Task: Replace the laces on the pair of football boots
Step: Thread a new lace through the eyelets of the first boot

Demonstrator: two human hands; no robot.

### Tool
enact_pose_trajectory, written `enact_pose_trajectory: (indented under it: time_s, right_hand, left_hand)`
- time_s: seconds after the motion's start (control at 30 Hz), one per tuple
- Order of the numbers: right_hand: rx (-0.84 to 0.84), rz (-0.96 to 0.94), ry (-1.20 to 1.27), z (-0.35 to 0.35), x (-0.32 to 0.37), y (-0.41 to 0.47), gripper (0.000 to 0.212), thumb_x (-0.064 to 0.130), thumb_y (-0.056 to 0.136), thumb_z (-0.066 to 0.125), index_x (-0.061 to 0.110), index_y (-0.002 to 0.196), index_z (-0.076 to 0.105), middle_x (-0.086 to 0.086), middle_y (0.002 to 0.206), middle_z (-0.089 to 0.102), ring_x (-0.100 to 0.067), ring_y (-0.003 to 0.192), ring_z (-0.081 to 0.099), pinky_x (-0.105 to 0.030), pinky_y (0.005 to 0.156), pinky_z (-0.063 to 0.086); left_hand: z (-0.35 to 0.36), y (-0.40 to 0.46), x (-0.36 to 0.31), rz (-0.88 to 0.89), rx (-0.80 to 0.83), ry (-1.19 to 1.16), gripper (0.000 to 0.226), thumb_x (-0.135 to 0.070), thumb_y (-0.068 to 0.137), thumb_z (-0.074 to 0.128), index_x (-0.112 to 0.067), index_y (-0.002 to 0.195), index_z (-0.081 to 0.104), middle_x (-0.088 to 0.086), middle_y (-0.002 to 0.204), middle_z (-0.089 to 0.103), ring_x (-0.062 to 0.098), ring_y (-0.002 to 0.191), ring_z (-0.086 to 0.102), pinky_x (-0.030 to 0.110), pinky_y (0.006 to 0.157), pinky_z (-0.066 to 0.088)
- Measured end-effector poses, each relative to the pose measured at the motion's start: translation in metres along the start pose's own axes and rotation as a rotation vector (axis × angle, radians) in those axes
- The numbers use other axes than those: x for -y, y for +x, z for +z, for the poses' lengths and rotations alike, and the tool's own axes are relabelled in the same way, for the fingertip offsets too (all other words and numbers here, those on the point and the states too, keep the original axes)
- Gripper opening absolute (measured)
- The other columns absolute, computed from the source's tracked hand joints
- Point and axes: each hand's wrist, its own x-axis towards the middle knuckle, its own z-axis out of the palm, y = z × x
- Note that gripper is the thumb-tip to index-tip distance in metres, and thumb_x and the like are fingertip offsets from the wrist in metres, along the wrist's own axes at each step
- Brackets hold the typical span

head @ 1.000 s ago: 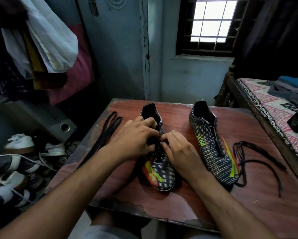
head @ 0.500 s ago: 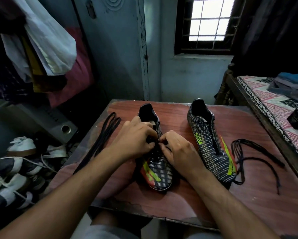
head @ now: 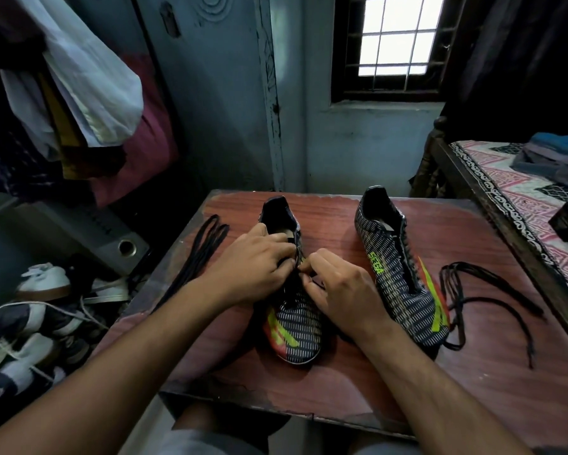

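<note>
Black lace: pinched by my left hand and right hand — both fingers curled tight
Boot: dark striped football boot on reddish wooden table

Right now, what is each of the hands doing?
Left hand: fingers curled, pinching the lace at the left boot.
Right hand: pinching the same lace.

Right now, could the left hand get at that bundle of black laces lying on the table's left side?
Probably yes: the bundle of laces lies just left of the left hand with bare table between, though that hand is busy at the boot.
</note>
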Motion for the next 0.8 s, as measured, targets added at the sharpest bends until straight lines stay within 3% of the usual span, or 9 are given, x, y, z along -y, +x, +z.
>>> enact_pose_trajectory:
  time_s: [0.13, 0.27, 0.33, 0.43, 0.63, 0.8]
  right_hand:
    - [-0.004, -0.01, -0.054, -0.002, 0.003, 0.001, 0.012, 0.024, 0.091, 0.054, 0.016, 0.096, 0.062, 0.005, 0.09, 0.06, -0.016, 0.069, 0.062, -0.035, 0.055, 0.055]
    - [-0.011, 0.016, -0.043, -0.003, 0.003, 0.001, 0.015, 0.025, 0.092, 0.053, 0.015, 0.095, 0.064, 0.005, 0.089, 0.061, -0.016, 0.069, 0.061, -0.035, 0.054, 0.055]
    - [0.015, 0.025, 0.004, -0.003, 0.001, 0.0, 0.013, 0.025, 0.095, 0.057, 0.017, 0.099, 0.066, 0.007, 0.094, 0.063, -0.014, 0.073, 0.064, -0.033, 0.059, 0.057]
    - [0.052, 0.037, 0.041, -0.001, -0.002, 0.0, 0.011, 0.028, 0.098, 0.061, 0.019, 0.102, 0.067, 0.008, 0.096, 0.063, -0.012, 0.076, 0.066, -0.032, 0.062, 0.058]
    - [0.085, 0.086, 0.07, -0.002, -0.001, 0.001, 0.026, 0.04, 0.097, 0.056, 0.02, 0.105, 0.07, 0.01, 0.093, 0.064, -0.011, 0.08, 0.065, -0.034, 0.068, 0.058]
    - [0.123, 0.098, 0.089, 0.001, -0.002, 0.001, 0.01, 0.024, 0.095, 0.07, 0.017, 0.101, 0.071, 0.008, 0.097, 0.063, -0.01, 0.081, 0.063, -0.033, 0.072, 0.058]
  left_hand:
    - [-0.001, 0.008, -0.002, -0.065, 0.076, 0.047, 0.037, -0.056, 0.088, 0.022, -0.031, 0.068, 0.041, -0.017, 0.079, 0.039, 0.017, 0.09, 0.042, 0.047, 0.092, 0.044]
    - [-0.002, 0.01, -0.006, -0.085, 0.001, -0.052, 0.039, -0.041, 0.101, 0.047, -0.029, 0.065, 0.041, -0.012, 0.077, 0.044, 0.021, 0.087, 0.047, 0.036, 0.085, 0.036]
    - [0.0, 0.009, -0.002, -0.101, -0.082, -0.117, 0.033, -0.033, 0.102, 0.054, -0.028, 0.071, 0.044, -0.011, 0.079, 0.047, 0.02, 0.086, 0.051, 0.033, 0.079, 0.032]
    - [0.003, 0.005, 0.006, -0.083, -0.154, -0.207, 0.016, -0.035, 0.101, 0.056, -0.031, 0.087, 0.049, -0.008, 0.088, 0.058, 0.02, 0.088, 0.057, 0.045, 0.079, 0.048]
    - [-0.018, 0.01, 0.022, 0.023, -0.083, -0.141, 0.008, -0.038, 0.095, 0.07, -0.031, 0.091, 0.067, -0.014, 0.088, 0.064, 0.011, 0.085, 0.061, 0.043, 0.075, 0.052]
    - [-0.026, 0.022, 0.025, -0.012, -0.034, -0.052, 0.004, -0.031, 0.095, 0.072, -0.028, 0.093, 0.071, -0.015, 0.088, 0.054, 0.012, 0.089, 0.056, 0.039, 0.08, 0.049]
